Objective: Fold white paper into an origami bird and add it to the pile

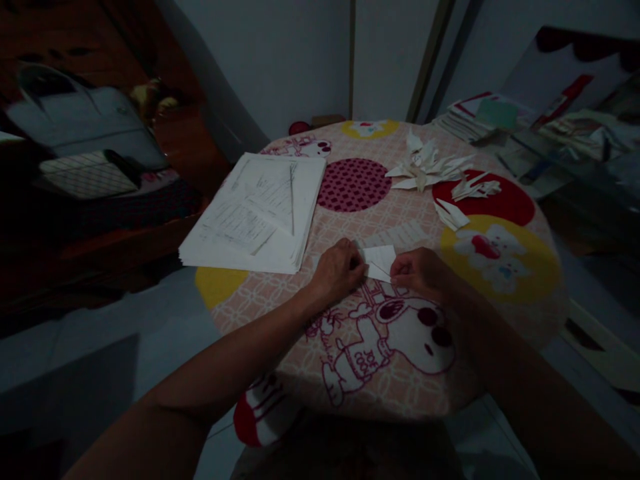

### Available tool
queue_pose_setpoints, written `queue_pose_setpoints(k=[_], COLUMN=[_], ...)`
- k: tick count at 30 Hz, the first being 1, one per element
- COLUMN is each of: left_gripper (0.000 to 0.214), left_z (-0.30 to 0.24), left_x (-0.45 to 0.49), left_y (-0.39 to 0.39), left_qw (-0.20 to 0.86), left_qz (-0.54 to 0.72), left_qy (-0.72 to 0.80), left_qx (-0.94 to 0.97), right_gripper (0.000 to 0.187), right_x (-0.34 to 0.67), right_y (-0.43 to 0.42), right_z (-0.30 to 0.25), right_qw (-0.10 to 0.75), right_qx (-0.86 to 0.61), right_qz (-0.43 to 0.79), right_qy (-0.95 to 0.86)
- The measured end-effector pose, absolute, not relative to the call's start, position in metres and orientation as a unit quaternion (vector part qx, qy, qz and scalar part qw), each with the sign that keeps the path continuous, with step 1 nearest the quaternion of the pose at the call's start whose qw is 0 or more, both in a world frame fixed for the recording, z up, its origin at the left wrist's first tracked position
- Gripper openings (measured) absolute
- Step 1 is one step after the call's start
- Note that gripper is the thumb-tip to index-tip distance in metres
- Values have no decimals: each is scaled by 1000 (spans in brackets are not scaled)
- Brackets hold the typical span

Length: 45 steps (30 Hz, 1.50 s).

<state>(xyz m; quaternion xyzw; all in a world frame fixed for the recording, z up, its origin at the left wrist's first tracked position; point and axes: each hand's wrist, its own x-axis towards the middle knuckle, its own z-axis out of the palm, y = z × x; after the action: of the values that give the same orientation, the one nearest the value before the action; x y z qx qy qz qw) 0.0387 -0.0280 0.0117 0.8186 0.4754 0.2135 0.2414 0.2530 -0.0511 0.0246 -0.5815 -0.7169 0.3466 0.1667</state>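
Paper piece (380,261) between both hands

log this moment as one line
left hand: pinching paper piece | right hand: pinching other edge | on table: paper stack, folded shapes

The small piece (381,260) is made of thin, matt white paper. The stack of sheets (257,213) and the folded shapes (427,167) are made of paper too. A smooth, matt, printed tablecloth (300,313) is spread under them.
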Motion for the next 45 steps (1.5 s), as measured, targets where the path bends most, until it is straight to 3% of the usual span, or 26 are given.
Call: queue_pose_setpoints(k=[19,45], left_gripper=[13,10], left_z=[9,16], left_x=[43,48], left_y=[-35,-35], left_qw=[236,232], left_qz=[235,202], left_qy=[496,533], left_qx=[802,789], right_gripper=[11,22], right_x=[269,265], right_y=[-54,-51], right_z=[26,35], right_qw=[191,137], right_qx=[-581,-594], right_qz=[434,398], right_qy=[-662,-686])
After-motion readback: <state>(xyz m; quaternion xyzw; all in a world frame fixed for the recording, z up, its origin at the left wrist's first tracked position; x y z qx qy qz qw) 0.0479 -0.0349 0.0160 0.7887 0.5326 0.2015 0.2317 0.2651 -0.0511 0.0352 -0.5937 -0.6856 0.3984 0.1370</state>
